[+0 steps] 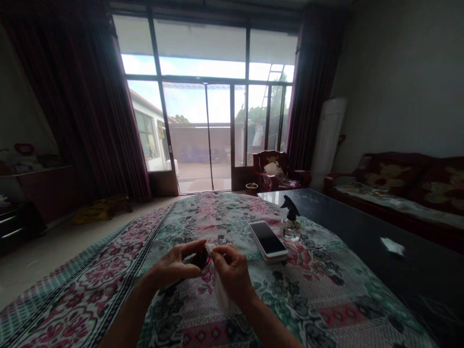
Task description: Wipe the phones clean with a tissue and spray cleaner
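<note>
Over the flowered cloth, my left hand is curved, thumb and fingers on either side of a small dark object with a reddish edge. Its kind I cannot make out, as the fingers partly hide it. My right hand pinches a white tissue, which hangs down below the fingers. A corner of that tissue touches or nearly touches the dark object. To the right lie stacked white phones, the upper one with a black screen. Just beyond stands a clear spray bottle with a black trigger head.
On the dark tabletop at right lies a crumpled white tissue. A wooden sofa stands along the right wall, and a wooden armchair by the glass doors. A small bin is beside the armchair.
</note>
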A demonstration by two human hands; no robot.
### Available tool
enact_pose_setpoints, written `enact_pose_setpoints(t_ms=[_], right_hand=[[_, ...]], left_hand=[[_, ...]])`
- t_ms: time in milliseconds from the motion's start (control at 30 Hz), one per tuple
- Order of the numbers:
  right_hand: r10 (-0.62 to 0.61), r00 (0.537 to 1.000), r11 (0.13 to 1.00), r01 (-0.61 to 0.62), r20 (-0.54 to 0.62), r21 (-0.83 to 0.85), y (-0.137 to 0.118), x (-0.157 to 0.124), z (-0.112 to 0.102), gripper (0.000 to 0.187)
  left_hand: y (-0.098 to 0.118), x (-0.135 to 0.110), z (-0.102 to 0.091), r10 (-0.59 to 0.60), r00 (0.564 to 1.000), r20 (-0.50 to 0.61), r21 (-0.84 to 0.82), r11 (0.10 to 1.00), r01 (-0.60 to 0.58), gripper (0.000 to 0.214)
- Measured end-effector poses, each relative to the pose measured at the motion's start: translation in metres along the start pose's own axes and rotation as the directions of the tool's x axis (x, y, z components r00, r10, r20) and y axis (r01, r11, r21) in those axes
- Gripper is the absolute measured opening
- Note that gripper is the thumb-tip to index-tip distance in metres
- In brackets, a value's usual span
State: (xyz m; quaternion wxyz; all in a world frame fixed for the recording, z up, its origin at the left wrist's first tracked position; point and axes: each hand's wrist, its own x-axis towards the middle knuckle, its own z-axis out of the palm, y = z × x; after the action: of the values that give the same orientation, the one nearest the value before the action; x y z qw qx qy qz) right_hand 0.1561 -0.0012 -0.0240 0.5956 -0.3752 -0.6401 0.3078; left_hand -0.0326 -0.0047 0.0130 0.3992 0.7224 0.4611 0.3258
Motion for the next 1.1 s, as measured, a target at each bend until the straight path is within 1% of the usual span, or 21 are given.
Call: enact_pose_setpoints(t_ms=[167, 400, 533, 600, 667, 733, 800, 967, 1100], right_hand=[[-0.01, 0.999, 0.999, 0.008, 0.031, 0.039, -0.009, -0.003, 0.003, 0.015], [0.057, 0.998, 0.998, -0.058, 0.006, 0.035, 0.001, 0.0, 0.0, 0.018], [0.045, 0.996, 0.995, -0.051, 0.074, 0.085, -0.006, -0.002, 0.002, 0.016], [0.071, 0.992, 0.989, -0.082, 0.101, 0.12, -0.005, 0.0, 0.001, 0.016], [0.128, 0.988, 0.979, -0.14, 0.086, 0.149, -0.001, 0.002, 0.0, 0.019], [0.181, 0.982, 0.97, -0.186, 0.044, 0.159, 0.005, 0.006, -0.002, 0.021], [0.199, 0.98, 0.969, -0.198, 0.011, 0.148, 0.01, 0.009, -0.004, 0.022], [0.119, 0.993, 0.987, -0.12, 0.011, 0.108, 0.009, 0.008, -0.003, 0.02], [0.075, 0.997, 0.994, -0.076, 0.019, 0.083, 0.001, 0.004, -0.001, 0.019]], left_hand=[[-0.007, -0.001, -0.003, -0.018, 0.998, -0.064, -0.063, 0.998, 0.014, 0.07], [-0.007, 0.002, 0.002, -0.009, 0.999, -0.032, -0.05, 0.999, 0.008, 0.07], [-0.007, -0.001, -0.002, -0.023, 0.998, -0.065, -0.126, 0.992, 0.015, 0.069], [-0.007, -0.002, -0.004, -0.021, 0.997, -0.076, -0.166, 0.986, 0.008, 0.069], [-0.007, -0.003, -0.005, -0.02, 0.997, -0.074, -0.191, 0.982, 0.006, 0.069], [-0.006, -0.003, -0.005, -0.015, 0.998, -0.068, -0.202, 0.979, 0.001, 0.069], [-0.005, -0.003, -0.005, -0.01, 0.998, -0.06, -0.208, 0.978, -0.003, 0.068], [-0.005, -0.001, -0.002, -0.026, 0.999, -0.026, -0.211, 0.977, 0.02, 0.069], [-0.006, 0.0, -0.001, 0.001, 1.0, -0.015, -0.202, 0.979, -0.004, 0.069]])
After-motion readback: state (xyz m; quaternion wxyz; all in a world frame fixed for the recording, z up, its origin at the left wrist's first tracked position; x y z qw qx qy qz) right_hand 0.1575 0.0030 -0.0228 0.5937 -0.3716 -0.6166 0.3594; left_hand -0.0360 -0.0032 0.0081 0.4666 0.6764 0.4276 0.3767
